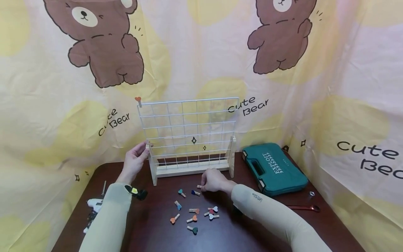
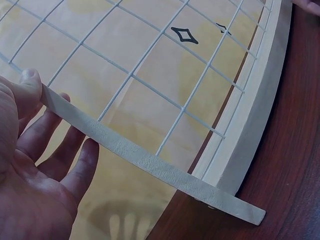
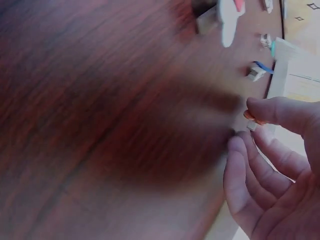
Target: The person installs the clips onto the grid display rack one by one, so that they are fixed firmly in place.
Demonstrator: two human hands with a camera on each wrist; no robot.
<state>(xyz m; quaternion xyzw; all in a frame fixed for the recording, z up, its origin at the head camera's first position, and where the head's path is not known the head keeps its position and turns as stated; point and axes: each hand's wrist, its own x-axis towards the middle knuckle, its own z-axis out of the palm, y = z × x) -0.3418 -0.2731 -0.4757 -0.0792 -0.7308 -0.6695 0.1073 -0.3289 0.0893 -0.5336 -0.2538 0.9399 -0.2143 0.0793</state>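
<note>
A white wire grid (image 1: 189, 122) stands in a pale wooden frame (image 1: 189, 170). My left hand (image 1: 133, 161) holds the top of the frame's left post (image 2: 120, 145), thumb on one side and fingers on the other. One clothespin with a red-orange heart (image 1: 138, 99) is clipped upright at the grid's top left corner. In front of the frame, my right hand (image 1: 215, 180) pinches a small wooden clothespin (image 1: 199, 187) between thumb and index finger. An orange bit of that clothespin (image 3: 255, 120) shows in the right wrist view; the fingers hide the rest.
Several heart-topped clothespins lie loose on the dark table, among them a blue one (image 1: 195, 193), a teal one (image 1: 182, 193) and a dark green one (image 1: 192, 230). At right are a green tool case (image 1: 275, 168) and a red wrench (image 1: 302, 208). A glue gun (image 1: 94, 203) lies at left.
</note>
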